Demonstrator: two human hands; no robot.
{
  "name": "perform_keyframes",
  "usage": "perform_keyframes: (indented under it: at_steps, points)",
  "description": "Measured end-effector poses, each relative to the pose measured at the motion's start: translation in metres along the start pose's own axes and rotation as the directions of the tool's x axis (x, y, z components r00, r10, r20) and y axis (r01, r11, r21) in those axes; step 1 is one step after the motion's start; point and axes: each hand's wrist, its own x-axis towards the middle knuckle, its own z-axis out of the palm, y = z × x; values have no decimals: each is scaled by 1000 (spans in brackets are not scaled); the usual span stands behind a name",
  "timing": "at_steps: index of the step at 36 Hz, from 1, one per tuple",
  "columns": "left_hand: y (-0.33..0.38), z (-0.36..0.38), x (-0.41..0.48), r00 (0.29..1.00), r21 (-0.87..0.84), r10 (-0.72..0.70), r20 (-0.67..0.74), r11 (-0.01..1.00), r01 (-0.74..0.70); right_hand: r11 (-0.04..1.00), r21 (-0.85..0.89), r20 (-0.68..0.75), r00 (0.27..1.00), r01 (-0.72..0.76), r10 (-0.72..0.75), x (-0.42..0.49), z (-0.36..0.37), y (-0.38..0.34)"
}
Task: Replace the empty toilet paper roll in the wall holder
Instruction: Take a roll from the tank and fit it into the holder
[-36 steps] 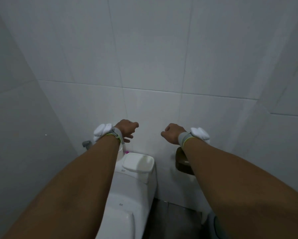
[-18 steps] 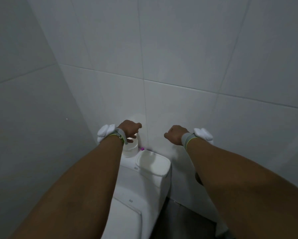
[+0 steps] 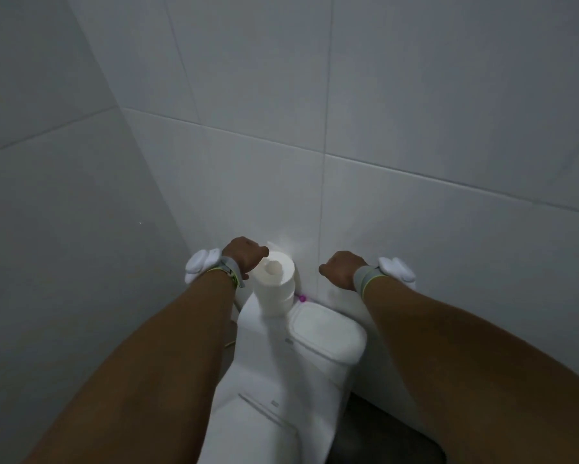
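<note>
Two white toilet paper rolls (image 3: 274, 283) stand stacked upright on the top of the toilet tank (image 3: 254, 316), against the back wall. My left hand (image 3: 246, 254) hovers just to the left of the top roll with curled fingers, close to it, holding nothing that I can see. My right hand (image 3: 340, 269) is held out to the right of the rolls, fingers loosely closed and empty. Both wrists wear grey bands with white devices. The wall holder is out of view.
A white lidded box (image 3: 326, 333) sits on the right side of the tank. A small pink object (image 3: 302, 298) lies behind it by the wall. The toilet lid (image 3: 258, 426) is below. Tiled walls close in on the left and back; dark floor (image 3: 381, 433) at lower right.
The view has swung left: the brown holder at the right has gone out of sight and the stacked rolls have come into view. Both hands keep their outstretched pose.
</note>
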Motion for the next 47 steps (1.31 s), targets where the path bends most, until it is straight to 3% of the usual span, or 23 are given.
perform_keyframes:
  at_steps: [14, 21, 28, 37, 43, 47]
  points:
    - [-48, 8, 93, 985, -34, -137, 107, 989, 141, 992, 129, 123, 992, -12, -4, 81, 44, -37]
    - [-60, 15, 126, 967, -59, -166, 194, 982, 181, 944, 318, 173, 984, -84, 30, 112, 61, -48]
    - [-68, 22, 143, 960, -46, -178, 218, 980, 193, 933, 344, 142, 988, -106, 59, 130, 75, -43]
    - [-66, 25, 144, 978, 36, -123, 166, 992, 118, 811, 533, 247, 961, -243, 125, 128, 78, -42]
    - [-62, 24, 139, 993, 145, -39, 115, 989, 22, 783, 577, 236, 965, -232, 111, 125, 77, -41]
    - [-58, 21, 131, 994, 93, -19, 111, 996, 9, 760, 620, 200, 976, -196, 89, 117, 71, -41]
